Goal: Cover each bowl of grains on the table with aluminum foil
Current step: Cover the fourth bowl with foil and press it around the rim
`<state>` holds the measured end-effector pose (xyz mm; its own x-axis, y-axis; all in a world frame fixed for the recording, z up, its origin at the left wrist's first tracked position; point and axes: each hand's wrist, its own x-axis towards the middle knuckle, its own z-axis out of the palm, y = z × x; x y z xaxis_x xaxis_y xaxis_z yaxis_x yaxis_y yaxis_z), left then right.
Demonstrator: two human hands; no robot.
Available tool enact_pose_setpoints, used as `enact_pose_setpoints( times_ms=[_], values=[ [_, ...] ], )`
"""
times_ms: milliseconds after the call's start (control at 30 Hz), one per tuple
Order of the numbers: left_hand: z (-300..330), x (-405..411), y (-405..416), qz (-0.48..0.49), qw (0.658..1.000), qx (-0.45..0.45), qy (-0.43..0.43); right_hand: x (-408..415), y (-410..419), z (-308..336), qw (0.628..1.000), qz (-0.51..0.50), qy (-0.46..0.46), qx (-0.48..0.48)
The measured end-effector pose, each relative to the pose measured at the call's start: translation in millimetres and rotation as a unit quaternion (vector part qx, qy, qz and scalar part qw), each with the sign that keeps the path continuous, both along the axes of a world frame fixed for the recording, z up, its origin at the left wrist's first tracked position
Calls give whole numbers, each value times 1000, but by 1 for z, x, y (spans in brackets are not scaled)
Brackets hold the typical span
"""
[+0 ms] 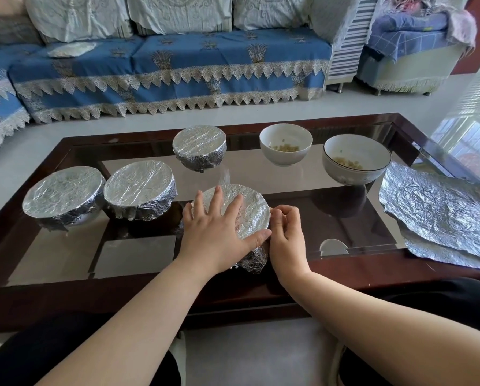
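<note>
Now the left hand (215, 227) lies flat, fingers spread, on the foil-covered bowl (250, 207) at centre frame, while the right hand (286, 232) pinches the foil at its right rim. Three more covered bowls (140, 188) sit left and behind; two uncovered bowls (286, 144) and loose foil sheets (439, 210) lie at right on the glass table (330, 215).

Foil hides the contents of 4 bowls: the near bowl (250, 213), partly under the left hand (219, 229), 2 at middle left (63, 196) (140, 192), and 1 farther back (199, 147). The foil sheets (439, 210) run off the right edge. Grains in the 2 open bowls (286, 144) (355, 158) are too small to identify.
</note>
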<state>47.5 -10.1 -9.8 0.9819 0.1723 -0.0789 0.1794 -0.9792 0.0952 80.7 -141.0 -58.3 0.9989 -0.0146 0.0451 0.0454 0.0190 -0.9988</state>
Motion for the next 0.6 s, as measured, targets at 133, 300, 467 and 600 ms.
enact_pose_setpoints(
  times_ms=[133, 300, 467, 600],
  values=[
    [0, 0, 0, 0, 1000, 2, 2, -1, 3, -1, 998, -4, 25, 49],
    [0, 0, 1, -4, 1000, 1, 4, -1, 4, 1, 999, -12, 12, 30],
    [0, 1, 2, -4, 1000, -1, 8, 7, 4, -2, 999, -7, 2, -44],
    [0, 1, 1, -2, 1000, -5, 12, 7, 5, -2, 999, -3, 6, -42]
  ],
)
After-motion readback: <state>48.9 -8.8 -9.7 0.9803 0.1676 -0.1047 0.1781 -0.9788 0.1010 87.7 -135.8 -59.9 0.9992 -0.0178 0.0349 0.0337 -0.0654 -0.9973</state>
